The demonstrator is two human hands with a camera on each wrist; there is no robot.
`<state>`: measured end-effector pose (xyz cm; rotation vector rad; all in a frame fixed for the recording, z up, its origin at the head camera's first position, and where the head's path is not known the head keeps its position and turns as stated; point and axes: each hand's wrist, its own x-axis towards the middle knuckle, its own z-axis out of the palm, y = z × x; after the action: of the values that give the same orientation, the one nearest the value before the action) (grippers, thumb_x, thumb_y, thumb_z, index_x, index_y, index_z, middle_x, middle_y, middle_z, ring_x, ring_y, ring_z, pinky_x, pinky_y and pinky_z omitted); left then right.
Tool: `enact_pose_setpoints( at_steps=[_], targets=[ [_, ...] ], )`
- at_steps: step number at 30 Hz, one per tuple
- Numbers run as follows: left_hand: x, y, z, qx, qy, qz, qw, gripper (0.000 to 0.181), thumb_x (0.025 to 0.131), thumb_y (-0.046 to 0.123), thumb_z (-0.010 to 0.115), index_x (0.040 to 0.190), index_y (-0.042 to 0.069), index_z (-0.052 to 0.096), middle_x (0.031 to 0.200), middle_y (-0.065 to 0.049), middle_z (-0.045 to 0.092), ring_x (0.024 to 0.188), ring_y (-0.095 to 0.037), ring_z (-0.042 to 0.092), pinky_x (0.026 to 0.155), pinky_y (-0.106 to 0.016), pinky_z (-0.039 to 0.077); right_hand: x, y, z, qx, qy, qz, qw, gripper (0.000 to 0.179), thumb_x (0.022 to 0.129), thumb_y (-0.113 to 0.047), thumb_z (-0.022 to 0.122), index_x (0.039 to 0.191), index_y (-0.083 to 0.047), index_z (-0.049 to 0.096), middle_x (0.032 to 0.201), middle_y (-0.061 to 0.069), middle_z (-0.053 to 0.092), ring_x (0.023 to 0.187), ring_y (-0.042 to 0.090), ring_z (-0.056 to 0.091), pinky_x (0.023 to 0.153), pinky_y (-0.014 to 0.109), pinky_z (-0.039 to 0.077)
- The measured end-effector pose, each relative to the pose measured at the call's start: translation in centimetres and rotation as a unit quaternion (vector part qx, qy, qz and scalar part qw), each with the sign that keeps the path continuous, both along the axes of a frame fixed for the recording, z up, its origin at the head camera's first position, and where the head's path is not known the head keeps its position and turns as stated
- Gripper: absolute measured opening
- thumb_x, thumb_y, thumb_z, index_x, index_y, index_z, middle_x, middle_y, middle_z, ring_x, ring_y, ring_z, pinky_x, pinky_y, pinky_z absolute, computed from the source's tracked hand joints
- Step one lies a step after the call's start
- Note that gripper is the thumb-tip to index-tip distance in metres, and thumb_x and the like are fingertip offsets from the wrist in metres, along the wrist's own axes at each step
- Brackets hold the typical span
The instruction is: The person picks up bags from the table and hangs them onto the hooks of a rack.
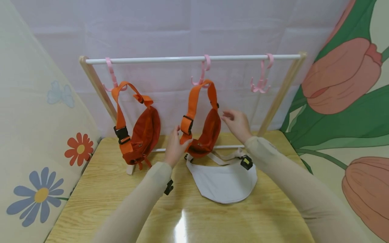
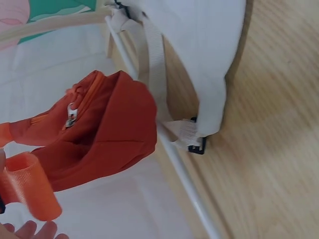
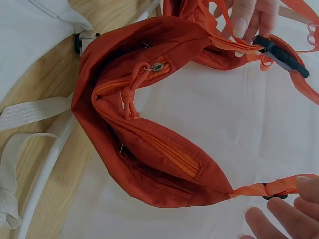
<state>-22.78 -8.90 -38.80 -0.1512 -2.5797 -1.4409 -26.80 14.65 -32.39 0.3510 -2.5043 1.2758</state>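
An orange waist bag [image 1: 209, 130] hangs by its strap from the middle pink hook [image 1: 202, 76]. My left hand [image 1: 175, 146] is at its left side, thumb and fingers apart with the strap's lower end between them, near a black buckle [image 1: 186, 124]. In the left wrist view its fingertips [image 2: 37, 231] lie below a loop of orange strap [image 2: 37, 191]. My right hand [image 1: 236, 124] is raised beside the bag's right side, fingers loosely bent around nothing. The right wrist view shows it beside the strap's adjuster [image 3: 274, 190]; whether it touches the strap I cannot tell.
Another orange waist bag [image 1: 141, 135] hangs from the left hook [image 1: 111, 72]. At the right of the white rail [image 1: 158, 60] is a third pink hook [image 1: 260, 81]. A white waist bag [image 1: 225, 182] lies on the wooden table [image 1: 243, 219], below my hands.
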Motion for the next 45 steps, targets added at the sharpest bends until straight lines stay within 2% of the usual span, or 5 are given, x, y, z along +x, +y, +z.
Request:
enact_pose_setpoints(
  at_steps=[10, 19, 26, 36, 45],
  targets=[
    [1.0, 0.2, -2.3, -0.014, -0.014, 0.014, 0.9997, 0.082, 0.087, 0.019, 0.075, 0.145, -0.014, 0.026, 0.142, -0.033, 0.036, 0.132, -0.042, 0.036, 0.109, -0.051, 0.029, 0.6, 0.5, -0.4, -0.001, -0.013, 0.003, 0.9999, 0.028, 0.092, -0.003, 0.064, 0.116, 0.013, 0.064, 0.11, 0.028, 0.065, 0.1, 0.04, 0.064, 0.089, 0.046, 0.05],
    [1.9, 0.3, -4.1, 0.023, -0.08, 0.016, 0.9964, 0.09, 0.088, 0.022, 0.075, 0.149, -0.01, 0.017, 0.151, -0.03, 0.025, 0.14, -0.04, 0.026, 0.113, -0.05, 0.023, 1.0, 1.0, -1.0, -0.011, -0.014, -0.003, 0.9998, 0.029, 0.092, -0.003, 0.064, 0.116, 0.013, 0.063, 0.11, 0.029, 0.065, 0.099, 0.04, 0.063, 0.088, 0.047, 0.05],
    [2.5, 0.7, -5.5, 0.054, -0.089, 0.027, 0.9941, 0.086, 0.087, 0.015, 0.075, 0.148, -0.012, 0.02, 0.148, -0.033, 0.028, 0.139, -0.041, 0.026, 0.112, -0.051, 0.023, 1.2, 1.3, -1.4, -0.011, -0.019, -0.006, 0.9997, 0.029, 0.092, -0.004, 0.064, 0.117, 0.012, 0.063, 0.111, 0.027, 0.065, 0.098, 0.04, 0.064, 0.088, 0.047, 0.05],
    [3.2, 0.8, -7.5, 0.091, -0.173, 0.042, 0.9798, 0.09, 0.089, 0.017, 0.073, 0.148, -0.014, 0.013, 0.149, -0.036, 0.021, 0.139, -0.046, 0.023, 0.111, -0.054, 0.025, 1.8, 1.6, -1.8, -0.012, -0.052, -0.004, 0.9986, 0.031, 0.095, -0.007, 0.062, 0.122, 0.008, 0.062, 0.116, 0.026, 0.064, 0.104, 0.038, 0.061, 0.089, 0.047, 0.05],
    [3.7, 1.3, -8.6, 0.066, -0.168, 0.028, 0.9832, 0.08, 0.088, 0.009, 0.071, 0.141, -0.022, 0.021, 0.143, -0.042, 0.027, 0.134, -0.051, 0.028, 0.11, -0.055, 0.025, 2.2, 1.7, -2.3, -0.03, -0.022, -0.004, 0.9993, 0.028, 0.092, -0.002, 0.064, 0.116, 0.013, 0.063, 0.11, 0.029, 0.065, 0.099, 0.041, 0.063, 0.088, 0.048, 0.05]
  ],
)
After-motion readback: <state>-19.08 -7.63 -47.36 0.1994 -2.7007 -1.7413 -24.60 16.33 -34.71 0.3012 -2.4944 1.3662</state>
